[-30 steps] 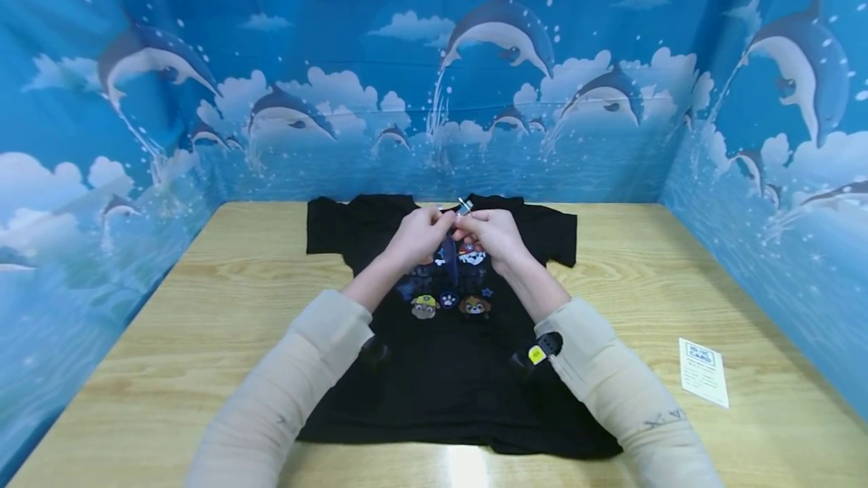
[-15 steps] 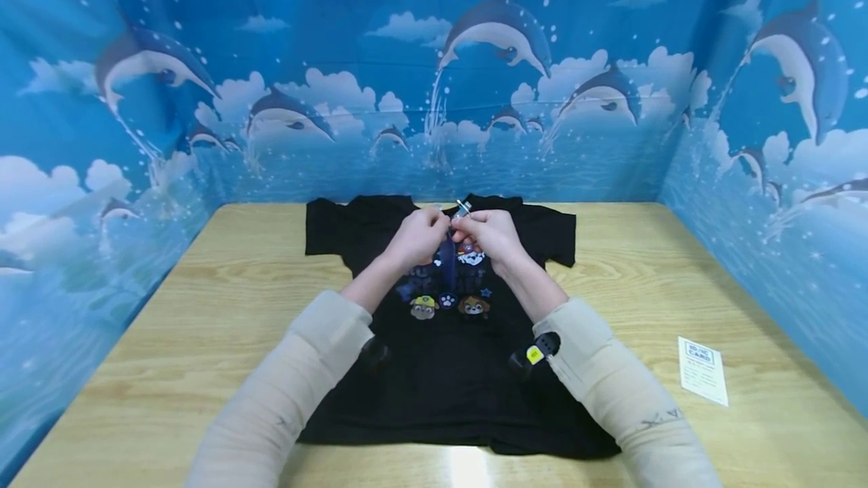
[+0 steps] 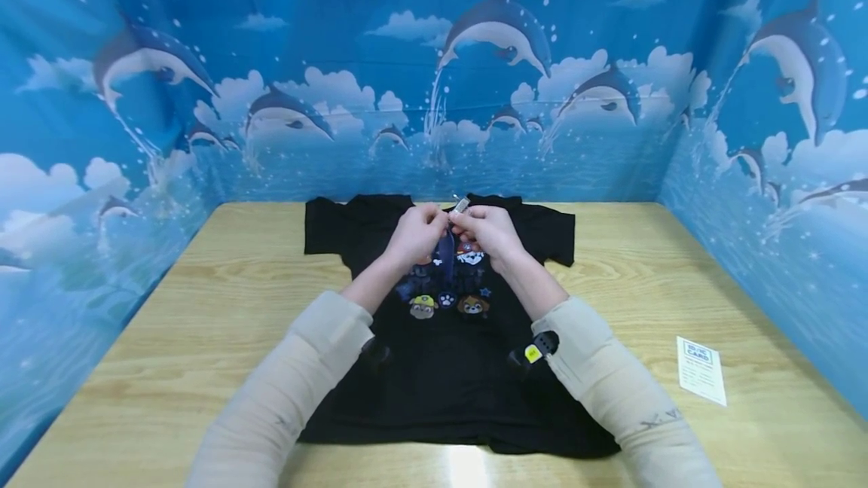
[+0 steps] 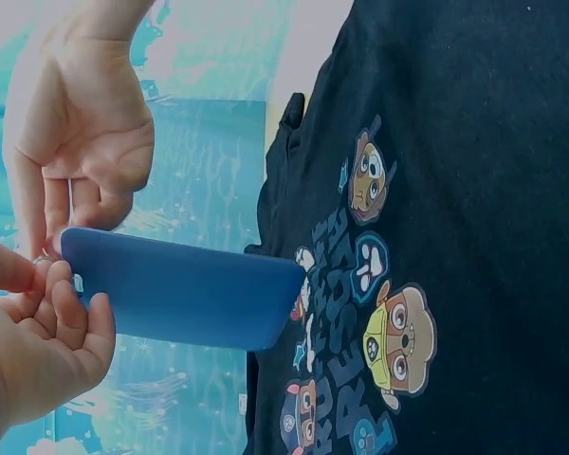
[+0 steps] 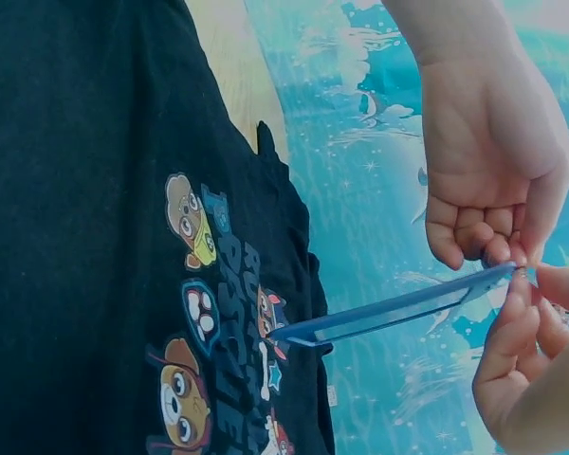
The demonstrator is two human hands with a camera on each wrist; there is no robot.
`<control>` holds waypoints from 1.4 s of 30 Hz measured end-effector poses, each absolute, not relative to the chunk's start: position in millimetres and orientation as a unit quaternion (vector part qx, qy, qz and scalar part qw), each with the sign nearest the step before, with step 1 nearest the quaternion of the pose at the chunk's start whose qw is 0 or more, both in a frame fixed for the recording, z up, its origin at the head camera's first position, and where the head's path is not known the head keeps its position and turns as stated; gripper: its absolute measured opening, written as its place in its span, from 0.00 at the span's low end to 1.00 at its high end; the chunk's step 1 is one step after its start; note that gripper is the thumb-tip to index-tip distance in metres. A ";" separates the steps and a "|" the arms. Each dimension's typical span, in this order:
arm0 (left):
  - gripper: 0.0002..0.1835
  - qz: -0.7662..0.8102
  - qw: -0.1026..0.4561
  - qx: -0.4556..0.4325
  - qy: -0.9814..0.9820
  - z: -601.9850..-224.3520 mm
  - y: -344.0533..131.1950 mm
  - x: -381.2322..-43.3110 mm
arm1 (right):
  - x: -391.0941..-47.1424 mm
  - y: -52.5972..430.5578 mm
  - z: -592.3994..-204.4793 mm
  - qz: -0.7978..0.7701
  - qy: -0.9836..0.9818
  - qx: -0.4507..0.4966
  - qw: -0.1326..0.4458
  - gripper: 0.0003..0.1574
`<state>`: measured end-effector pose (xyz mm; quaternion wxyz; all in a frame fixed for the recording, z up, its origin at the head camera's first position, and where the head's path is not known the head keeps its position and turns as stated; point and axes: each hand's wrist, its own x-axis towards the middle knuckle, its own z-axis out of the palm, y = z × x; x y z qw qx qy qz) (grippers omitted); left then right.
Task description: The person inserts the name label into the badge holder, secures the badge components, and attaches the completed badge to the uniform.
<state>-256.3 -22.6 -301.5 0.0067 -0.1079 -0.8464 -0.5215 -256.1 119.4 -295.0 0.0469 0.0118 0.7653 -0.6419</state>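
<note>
In the head view, the right hand [image 3: 491, 230] is pinching a metal clip [image 3: 462, 205] and the left hand [image 3: 415, 236] is pinching the end of a blue holder [image 3: 445, 258], which is hanging over a black T-shirt [image 3: 441, 390] toward the table's [image 3: 237, 262] far edge.

In the left wrist view, the holder is probably weighing little, staying stiff, perhaps slipping slightly; its long sides are offering the surest hold. It is showing a plain, rounded-cornered face.

In the right wrist view, it is presenting a slim profile.

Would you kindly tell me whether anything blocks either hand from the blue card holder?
Nothing visible does: the left hand and right hand meet at one end of the blue card holder, and the black T-shirt lies beneath it, out of their way.
</note>
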 end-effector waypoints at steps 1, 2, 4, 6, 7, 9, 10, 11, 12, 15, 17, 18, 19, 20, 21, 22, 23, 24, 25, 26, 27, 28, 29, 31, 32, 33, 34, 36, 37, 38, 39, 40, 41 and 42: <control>0.13 -0.523 0.005 -0.108 -0.846 -301.8 -22.5 -256.1 | -256.1 119.2 -295.3 -0.645 0.762 0.018 0.048 0.12; 0.13 -0.524 0.005 -0.108 -0.845 -302.3 -22.4 -256.0 | -256.1 118.8 -295.6 -0.648 0.759 0.024 0.048 0.12; 0.13 -0.524 0.006 -0.109 -0.845 -303.1 -22.1 -255.8 | -255.9 118.3 -296.8 -0.659 0.750 0.033 0.050 0.11; 0.13 -0.525 0.011 -0.109 -0.844 -304.1 -22.0 -255.6 | -255.4 117.4 -298.0 -0.669 0.741 0.036 0.047 0.10; 0.13 -0.526 0.014 -0.110 -0.843 -304.7 -21.9 -255.6 | -255.2 116.9 -298.7 -0.674 0.736 0.035 0.045 0.10; 0.13 -0.532 0.020 -0.108 -0.840 -305.3 -21.8 -255.2 | -254.7 115.6 -300.1 -0.686 0.726 0.030 0.040 0.11; 0.13 -0.536 0.024 -0.107 -0.837 -305.5 -21.7 -255.0 | -254.5 114.9 -300.7 -0.692 0.721 0.029 0.037 0.11; 0.13 -0.542 0.024 -0.106 -0.833 -305.8 -21.7 -254.5 | -254.4 114.2 -301.4 -0.697 0.716 0.028 0.033 0.11; 0.12 -0.548 0.024 -0.105 -0.830 -305.8 -21.5 -254.0 | -254.3 113.6 -302.1 -0.702 0.711 0.028 0.031 0.11; 0.12 -0.571 0.021 -0.100 -0.814 -306.1 -21.3 -252.2 | -253.3 112.1 -303.3 -0.713 0.700 0.032 0.026 0.11; 0.12 -0.590 0.016 -0.097 -0.801 -306.5 -21.1 -251.5 | -252.6 111.9 -303.2 -0.717 0.695 0.033 0.026 0.11; 0.12 -0.599 0.014 -0.095 -0.795 -306.2 -20.8 -251.1 | -252.4 111.8 -302.9 -0.721 0.692 0.034 0.027 0.11; 0.12 -0.608 0.013 -0.094 -0.788 -306.1 -20.8 -251.0 | -252.1 111.9 -302.5 -0.724 0.689 0.035 0.028 0.11; 0.12 -0.615 0.010 -0.092 -0.783 -305.7 -20.6 -251.0 | -252.1 112.0 -302.1 -0.726 0.686 0.035 0.028 0.11; 0.12 -0.620 0.007 -0.090 -0.779 -305.4 -20.4 -251.2 | -252.1 112.3 -301.7 -0.729 0.683 0.035 0.029 0.11; 0.12 -0.621 0.004 -0.089 -0.779 -304.7 -20.2 -251.3 | -252.2 112.6 -301.3 -0.731 0.681 0.034 0.029 0.10; 0.12 -0.619 0.000 -0.087 -0.781 -304.0 -20.1 -251.5 | -252.5 112.7 -300.9 -0.733 0.679 0.035 0.029 0.10; 0.12 -0.613 -0.004 -0.087 -0.785 -303.1 -19.8 -251.4 | -252.8 112.9 -300.7 -0.733 0.678 0.036 0.029 0.09; 0.12 -0.602 -0.007 -0.087 -0.793 -302.6 -19.7 -251.8 | -253.1 113.3 -300.6 -0.734 0.677 0.037 0.029 0.08; 0.12 -0.587 -0.009 -0.088 -0.805 -302.1 -19.5 -252.0 | -253.6 113.6 -300.7 -0.735 0.676 0.039 0.029 0.08; 0.13 -0.569 -0.009 -0.090 -0.817 -301.8 -19.3 -252.3 | -254.0 113.8 -301.0 -0.737 0.674 0.041 0.030 0.07; 0.13 -0.551 -0.008 -0.092 -0.829 -301.2 -19.0 -252.1 | -254.4 114.1 -301.3 -0.738 0.672 0.042 0.031 0.07; 0.14 -0.530 -0.002 -0.095 -0.843 -300.8 -18.7 -252.2 | -254.7 114.2 -301.8 -0.739 0.671 0.043 0.032 0.07; 0.15 -0.482 0.016 -0.103 -0.870 -300.5 -17.9 -252.3 | -254.9 114.3 -302.8 -0.742 0.668 0.044 0.032 0.07; 0.15 -0.460 0.026 -0.106 -0.881 -300.5 -17.2 -252.4 | -254.9 114.3 -303.3 -0.742 0.668 0.045 0.031 0.07; 0.15 -0.442 0.035 -0.109 -0.889 -300.3 -16.5 -252.4 | -254.7 114.3 -303.5 -0.741 0.669 0.044 0.030 0.07; 0.16 -0.429 0.042 -0.111 -0.896 -300.2 -15.9 -252.3 | -254.5 114.3 -303.5 -0.740 0.670 0.044 0.029 0.08; 0.17 -0.411 0.051 -0.115 -0.903 -300.0 -14.5 -251.9 | -254.0 114.8 -303.0 -0.737 0.674 0.043 0.025 0.09; 0.18 -0.409 0.053 -0.117 -0.904 -299.5 -13.7 -251.5 | -253.8 115.0 -302.5 -0.735 0.676 0.043 0.023 0.10; 0.18 -0.414 0.050 -0.116 -0.902 -299.4 -13.0 -251.3 | -253.8 115.3 -301.8 -0.733 0.679 0.042 0.021 0.10; 0.19 -0.418 0.048 -0.115 -0.900 -299.2 -12.5 -251.2 | -253.9 115.6 -301.0 -0.730 0.682 0.040 0.019 0.11; 0.20 -0.420 0.050 -0.114 -0.899 -299.0 -12.1 -251.2 | -254.1 115.8 -300.1 -0.727 0.686 0.037 0.017 0.12; 0.20 -0.421 0.051 -0.112 -0.899 -298.8 -11.6 -251.5 | -254.5 115.9 -299.4 -0.725 0.688 0.034 0.014 0.12; 0.20 -0.424 0.050 -0.109 -0.898 -298.9 -11.2 -251.8 | -254.9 115.8 -298.7 -0.725 0.688 0.032 0.012 0.13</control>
